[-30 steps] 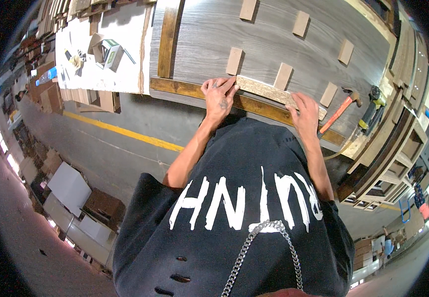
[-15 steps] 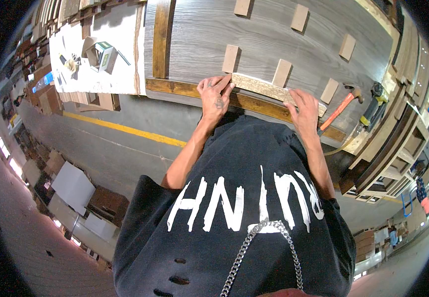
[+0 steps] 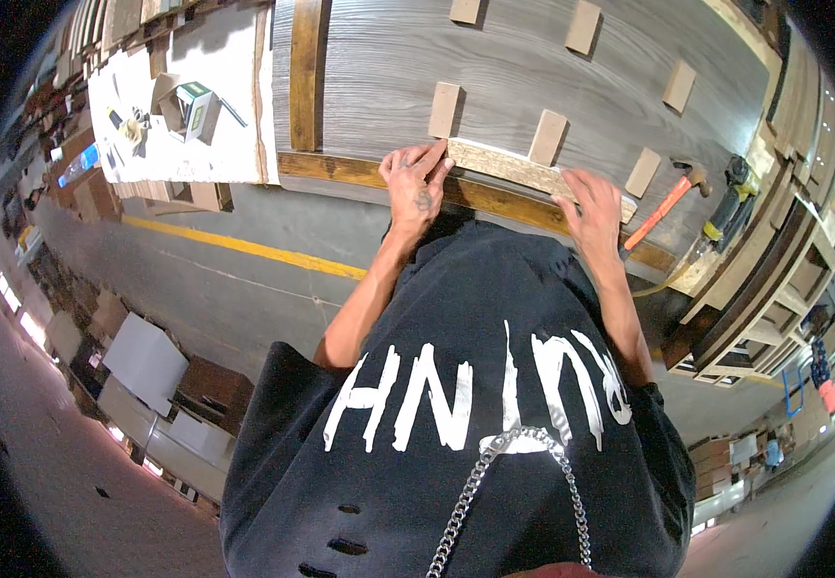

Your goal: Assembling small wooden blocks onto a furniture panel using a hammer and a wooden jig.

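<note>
A pale chipboard strip [image 3: 523,171] lies along the near edge of a grey wood-grain panel [image 3: 533,67], just inside its brown wooden frame rail [image 3: 340,171]. My left hand [image 3: 417,183] presses on the strip's left end, fingers spread over it. My right hand [image 3: 591,207] rests on the strip's right part, fingers curled over its near edge. Several small wooden blocks [image 3: 444,109] lie scattered on the panel beyond the strip.
A hammer with an orange handle [image 3: 666,204] lies to the right of my right hand, with a power tool [image 3: 730,197] past it. A white worktable [image 3: 181,106] with a small box and tools is at the left. Wooden frames [image 3: 774,289] are stacked at the right.
Both hands stay on the strip. My left hand has shifted a little along its left end; the view has drifted slightly.
</note>
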The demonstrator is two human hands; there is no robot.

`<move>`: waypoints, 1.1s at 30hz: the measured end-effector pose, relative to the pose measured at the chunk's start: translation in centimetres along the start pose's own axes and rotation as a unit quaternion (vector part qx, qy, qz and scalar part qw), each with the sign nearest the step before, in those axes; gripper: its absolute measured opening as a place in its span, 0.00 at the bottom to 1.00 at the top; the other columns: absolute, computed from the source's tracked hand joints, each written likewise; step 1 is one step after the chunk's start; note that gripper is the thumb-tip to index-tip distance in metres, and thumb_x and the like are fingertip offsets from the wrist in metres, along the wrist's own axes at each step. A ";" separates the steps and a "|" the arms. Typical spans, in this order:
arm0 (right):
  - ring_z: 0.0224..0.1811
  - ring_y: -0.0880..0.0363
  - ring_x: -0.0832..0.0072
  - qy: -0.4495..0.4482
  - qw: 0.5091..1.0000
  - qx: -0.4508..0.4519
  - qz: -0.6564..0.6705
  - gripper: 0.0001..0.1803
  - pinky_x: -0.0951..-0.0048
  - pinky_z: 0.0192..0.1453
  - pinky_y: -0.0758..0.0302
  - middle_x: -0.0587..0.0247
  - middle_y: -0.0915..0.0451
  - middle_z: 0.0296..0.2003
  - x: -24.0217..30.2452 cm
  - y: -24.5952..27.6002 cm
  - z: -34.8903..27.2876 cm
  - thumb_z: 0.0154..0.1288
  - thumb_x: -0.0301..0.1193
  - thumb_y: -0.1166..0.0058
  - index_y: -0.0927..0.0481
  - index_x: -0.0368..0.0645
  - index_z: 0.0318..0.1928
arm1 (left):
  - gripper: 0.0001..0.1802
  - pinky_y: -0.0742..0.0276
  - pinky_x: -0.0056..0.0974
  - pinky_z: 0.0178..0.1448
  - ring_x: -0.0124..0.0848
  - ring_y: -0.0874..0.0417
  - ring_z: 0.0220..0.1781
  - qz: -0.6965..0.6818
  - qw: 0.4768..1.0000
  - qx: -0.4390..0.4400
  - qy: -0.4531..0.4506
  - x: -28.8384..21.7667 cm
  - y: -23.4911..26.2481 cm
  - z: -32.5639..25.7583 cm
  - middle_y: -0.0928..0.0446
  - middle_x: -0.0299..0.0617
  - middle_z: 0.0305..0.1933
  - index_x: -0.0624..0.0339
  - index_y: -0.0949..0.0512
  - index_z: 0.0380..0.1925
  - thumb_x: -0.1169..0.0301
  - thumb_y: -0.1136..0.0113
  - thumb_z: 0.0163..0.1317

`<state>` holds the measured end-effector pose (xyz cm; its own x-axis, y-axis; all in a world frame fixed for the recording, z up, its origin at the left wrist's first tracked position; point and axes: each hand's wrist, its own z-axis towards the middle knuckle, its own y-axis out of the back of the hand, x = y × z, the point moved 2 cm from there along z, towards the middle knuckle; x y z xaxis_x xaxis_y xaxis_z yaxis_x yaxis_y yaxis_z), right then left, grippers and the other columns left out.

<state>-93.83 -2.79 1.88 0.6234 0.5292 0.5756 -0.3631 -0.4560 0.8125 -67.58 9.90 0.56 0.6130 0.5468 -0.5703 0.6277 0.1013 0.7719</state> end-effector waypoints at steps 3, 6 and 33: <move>0.53 0.26 0.62 0.010 1.000 -0.001 -0.005 0.24 0.60 0.59 0.35 0.62 0.21 0.51 -0.2 -0.5 0.0 0.59 0.36 0.35 0.20 0.47 0.56 | 0.19 0.46 0.48 0.70 0.39 0.24 0.56 -0.003 1.000 -0.001 0.001 -0.1 0.2 0.0 0.17 0.40 0.52 0.50 0.16 0.54 0.58 0.37 0.65; 0.56 0.27 0.61 0.018 0.999 0.030 -0.004 0.25 0.58 0.60 0.36 0.61 0.23 0.52 0.9 -0.5 1.2 0.59 0.38 0.35 0.21 0.50 0.57 | 0.20 0.46 0.49 0.71 0.40 0.24 0.57 0.007 1.000 0.006 -0.006 -0.1 0.3 -0.2 0.18 0.40 0.52 0.51 0.17 0.54 0.57 0.38 0.66; 0.56 0.28 0.64 -0.001 0.977 0.212 0.013 0.26 0.60 0.59 0.36 0.61 0.24 0.47 1.0 0.1 4.9 0.58 0.42 0.33 0.22 0.58 0.58 | 0.17 0.47 0.49 0.71 0.41 0.24 0.57 -0.028 0.999 -0.019 -0.002 -0.2 0.2 -0.2 0.17 0.40 0.50 0.54 0.16 0.51 0.60 0.37 0.65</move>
<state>-89.79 -5.78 2.09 0.6188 0.5130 0.5949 -0.0586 -0.7250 0.6863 -67.67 9.95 0.94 0.5798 0.5360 -0.6136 0.6417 0.1635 0.7493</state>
